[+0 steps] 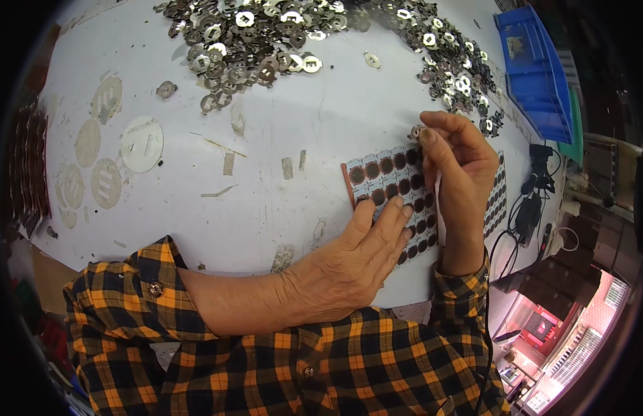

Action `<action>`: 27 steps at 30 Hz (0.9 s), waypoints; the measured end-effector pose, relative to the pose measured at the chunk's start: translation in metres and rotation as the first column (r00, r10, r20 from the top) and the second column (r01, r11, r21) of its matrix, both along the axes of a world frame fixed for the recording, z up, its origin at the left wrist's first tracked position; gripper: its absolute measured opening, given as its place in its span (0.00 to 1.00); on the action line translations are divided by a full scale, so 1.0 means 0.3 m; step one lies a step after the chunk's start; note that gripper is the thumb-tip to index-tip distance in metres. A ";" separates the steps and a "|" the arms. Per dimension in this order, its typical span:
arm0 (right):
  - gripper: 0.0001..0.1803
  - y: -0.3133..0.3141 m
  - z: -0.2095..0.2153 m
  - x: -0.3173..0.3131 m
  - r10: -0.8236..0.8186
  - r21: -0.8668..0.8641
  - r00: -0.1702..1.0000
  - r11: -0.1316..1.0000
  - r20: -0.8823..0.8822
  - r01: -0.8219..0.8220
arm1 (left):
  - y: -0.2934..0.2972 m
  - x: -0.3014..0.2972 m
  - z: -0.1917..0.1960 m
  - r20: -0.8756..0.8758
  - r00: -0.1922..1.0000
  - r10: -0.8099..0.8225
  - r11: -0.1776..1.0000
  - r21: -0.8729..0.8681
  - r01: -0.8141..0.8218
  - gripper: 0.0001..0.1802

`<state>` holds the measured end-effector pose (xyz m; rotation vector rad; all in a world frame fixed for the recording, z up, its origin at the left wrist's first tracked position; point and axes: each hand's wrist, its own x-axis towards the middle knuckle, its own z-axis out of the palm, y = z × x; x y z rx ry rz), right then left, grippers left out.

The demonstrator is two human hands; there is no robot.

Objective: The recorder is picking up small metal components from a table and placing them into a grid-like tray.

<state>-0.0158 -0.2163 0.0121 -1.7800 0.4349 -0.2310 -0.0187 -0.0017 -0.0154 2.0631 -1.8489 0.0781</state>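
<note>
Left hand (339, 274): fingers extended, resting on sheet of discs (366, 186), toward near edge of worktop (266, 132). Right hand (467, 163): thumb, forefinger pinch small metal piece (415, 132). Metal heap (231, 59) along far edge.

Shiny metal discs (231, 59) (some duller), matt panel (404, 186), glossy plastic bin (536, 76), cloth shirt (266, 367) — smooth, scuffed tabletop (259, 208)

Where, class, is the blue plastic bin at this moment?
In the head view, the blue plastic bin is at the upper right, just right of the right-hand heap of metal pieces and above the right hand.
</note>
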 end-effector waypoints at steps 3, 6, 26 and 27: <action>0.11 -0.023 -0.005 0.003 -0.032 0.075 0.999 0.997 0.018 0.030 | -0.006 0.001 -0.001 -0.034 0.999 -0.002 1.000 0.012 0.002 0.42; 0.11 0.024 0.032 -0.011 0.034 0.055 0.999 0.998 -0.008 -0.034 | 0.000 0.001 0.005 -0.017 1.000 0.006 1.000 0.025 -0.006 0.42; 0.10 -0.050 -0.027 0.008 0.024 -0.140 0.994 0.990 0.105 -0.010 | -0.006 0.013 0.010 -0.099 0.995 -0.019 1.000 0.006 0.020 0.43; 0.10 -0.049 -0.030 0.009 0.040 -0.159 0.994 0.987 0.106 -0.023 | -0.005 0.017 0.015 -0.096 0.995 -0.025 1.000 0.009 0.026 0.43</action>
